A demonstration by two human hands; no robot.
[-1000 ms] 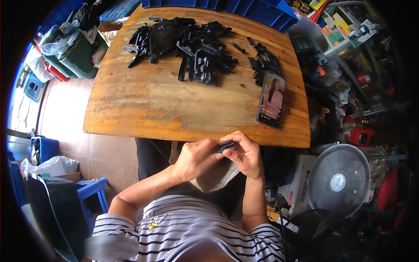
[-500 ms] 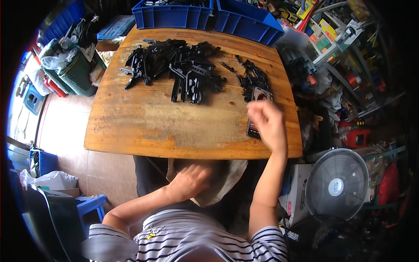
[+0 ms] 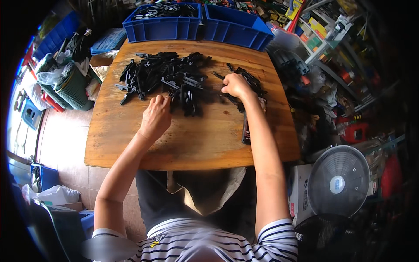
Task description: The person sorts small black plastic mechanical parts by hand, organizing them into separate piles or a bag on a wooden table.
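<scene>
A large heap of black plastic parts (image 3: 152, 72), long and thin with some grey ones among them, lies on the wooden table (image 3: 196, 150). At this heap's near edge is my left hand (image 3: 156, 115), its fingers curled down and drawn together; whatever is between them is hidden. My right hand (image 3: 238, 86) reaches over the smaller pile of black plastic parts (image 3: 251, 78) on the right, fingers closed, their grip blurred. Under my right forearm, partly covered, a phone (image 3: 246, 131) lies on the tabletop.
Two blue crates stand along the far edge: the left crate (image 3: 163, 31) holds many similar parts, the right crate (image 3: 235, 28) shows its bare inside. A fan (image 3: 338, 181) stands at the right, below cluttered shelves (image 3: 325, 48). Green baskets (image 3: 72, 91) stand left of the table.
My left hand has come up from below the table edge to the large heap. My right hand has moved away from the phone, forward and left to the smaller pile. The view has shifted slightly.
</scene>
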